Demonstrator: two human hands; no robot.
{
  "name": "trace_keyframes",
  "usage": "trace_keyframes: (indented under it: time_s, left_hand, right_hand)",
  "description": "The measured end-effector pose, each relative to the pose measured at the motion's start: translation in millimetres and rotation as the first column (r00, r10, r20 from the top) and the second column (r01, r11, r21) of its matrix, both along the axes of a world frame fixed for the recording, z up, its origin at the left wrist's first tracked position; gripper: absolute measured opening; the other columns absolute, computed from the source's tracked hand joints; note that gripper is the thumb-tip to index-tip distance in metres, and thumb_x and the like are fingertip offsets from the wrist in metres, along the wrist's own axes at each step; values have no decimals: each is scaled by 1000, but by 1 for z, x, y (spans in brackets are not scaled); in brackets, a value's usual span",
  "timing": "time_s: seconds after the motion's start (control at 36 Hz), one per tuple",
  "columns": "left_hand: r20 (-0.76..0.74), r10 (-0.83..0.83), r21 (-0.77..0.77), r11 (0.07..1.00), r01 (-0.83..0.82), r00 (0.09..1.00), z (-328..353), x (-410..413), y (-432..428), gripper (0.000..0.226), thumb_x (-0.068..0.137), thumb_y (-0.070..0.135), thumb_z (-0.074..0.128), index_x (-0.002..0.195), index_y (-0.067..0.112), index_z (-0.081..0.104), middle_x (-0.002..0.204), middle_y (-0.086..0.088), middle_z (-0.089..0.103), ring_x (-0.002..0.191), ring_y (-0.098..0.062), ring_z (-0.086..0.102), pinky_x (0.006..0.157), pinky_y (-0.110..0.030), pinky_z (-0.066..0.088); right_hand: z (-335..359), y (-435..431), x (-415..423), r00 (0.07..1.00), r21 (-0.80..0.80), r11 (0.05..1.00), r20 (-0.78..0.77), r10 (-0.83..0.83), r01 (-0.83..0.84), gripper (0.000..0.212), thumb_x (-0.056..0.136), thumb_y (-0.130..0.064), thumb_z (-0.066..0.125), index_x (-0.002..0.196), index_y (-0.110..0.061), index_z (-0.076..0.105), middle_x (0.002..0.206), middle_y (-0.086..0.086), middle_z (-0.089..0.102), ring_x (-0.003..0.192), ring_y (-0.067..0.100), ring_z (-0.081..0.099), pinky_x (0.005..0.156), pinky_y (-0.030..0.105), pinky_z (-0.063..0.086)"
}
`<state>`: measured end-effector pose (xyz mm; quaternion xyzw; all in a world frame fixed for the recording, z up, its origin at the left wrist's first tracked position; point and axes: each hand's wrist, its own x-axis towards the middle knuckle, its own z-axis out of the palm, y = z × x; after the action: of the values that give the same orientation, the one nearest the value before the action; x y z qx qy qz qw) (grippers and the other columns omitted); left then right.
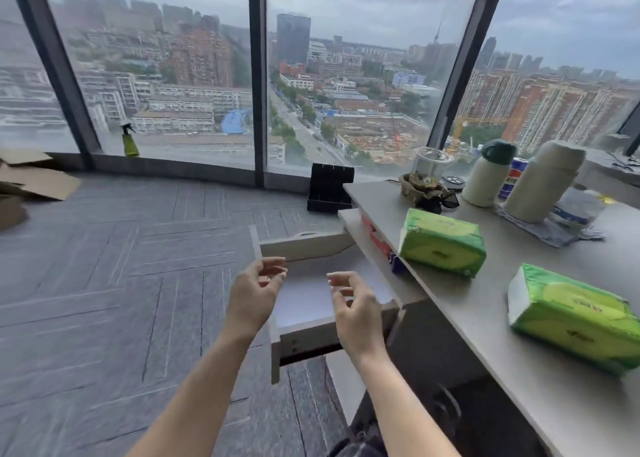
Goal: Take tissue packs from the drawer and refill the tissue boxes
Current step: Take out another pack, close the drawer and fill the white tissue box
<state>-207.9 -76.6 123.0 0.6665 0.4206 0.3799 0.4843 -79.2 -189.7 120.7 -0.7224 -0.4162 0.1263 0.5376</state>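
Two green tissue packs lie on the grey desk (512,370): one (441,243) near the desk's left edge, the other (575,318) closer to me at the right. A drawer (304,245) stands pulled out from the desk's left side, and its white bottom looks bare. My left hand (254,294) hovers over the drawer's front-left corner, fingers curled and apart, holding nothing. My right hand (356,307) hovers over the drawer's near side, also holding nothing. No tissue box is in view.
At the desk's far end stand two white thermos flasks (488,172), a blue can (514,179), a glass jar (431,164) and a cloth. A black rack (330,188) sits on the grey carpet by the window. Cardboard (31,183) lies at the far left, with a green spray bottle (130,141) on the sill.
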Motion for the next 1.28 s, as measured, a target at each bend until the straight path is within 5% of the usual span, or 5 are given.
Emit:
trace_keyframes:
  time_s: [0.17, 0.36, 0.61, 1.03, 1.28]
  left_hand:
    - [-129, 43, -68, 996, -52, 991, -41, -38, -7, 23, 93, 16, 60, 114, 24, 62, 101, 9, 67, 90, -6, 62, 67, -16, 45]
    - [-255, -137, -208, 975, 84, 957, -76, -50, -13, 41, 95, 13, 52, 136, 22, 52, 130, 5, 60, 120, -14, 55, 107, -40, 43]
    - [-245, -177, -251, 961, 114, 953, -87, -43, -9, 54, 89, -4, 48, 138, 19, 50, 133, 4, 60, 126, -13, 53, 110, -39, 41]
    - [-88, -405, -381, 858, 344, 910, -88, 18, -24, 72, 90, -5, 47, 148, 35, 32, 147, 17, 41, 91, -16, 56, 69, -22, 43]
    - [-21, -514, -414, 785, 461, 857, -88, 68, -27, 76, 89, -8, 46, 148, 36, 29, 148, 18, 38, 94, -18, 53, 73, -26, 42]
  right_hand:
    - [-65, 1, -49, 988, -125, 989, -138, 63, -80, 14, 93, -14, 57, 102, -21, 65, 95, -10, 68, 87, -2, 61, 75, 14, 49]
    - [-105, -8, -91, 980, -152, 987, -195, 24, -54, 26, 91, -11, 56, 110, -28, 63, 104, -11, 66, 95, 2, 62, 83, 21, 52]
    - [-108, -13, -95, 915, -120, 990, -403, 14, -68, 50, 89, 9, 44, 122, -25, 63, 115, -10, 67, 98, -9, 62, 81, 5, 46]
    - [-112, -29, -53, 784, -50, 994, -612, -106, 96, 54, 90, 10, 44, 122, -30, 64, 116, -15, 70, 109, -2, 62, 100, 27, 48]
    - [-105, -39, -9, 591, 27, 964, -794, -141, 266, 35, 101, -8, 40, 127, -16, 61, 121, -4, 68, 116, 13, 61, 98, 30, 46]
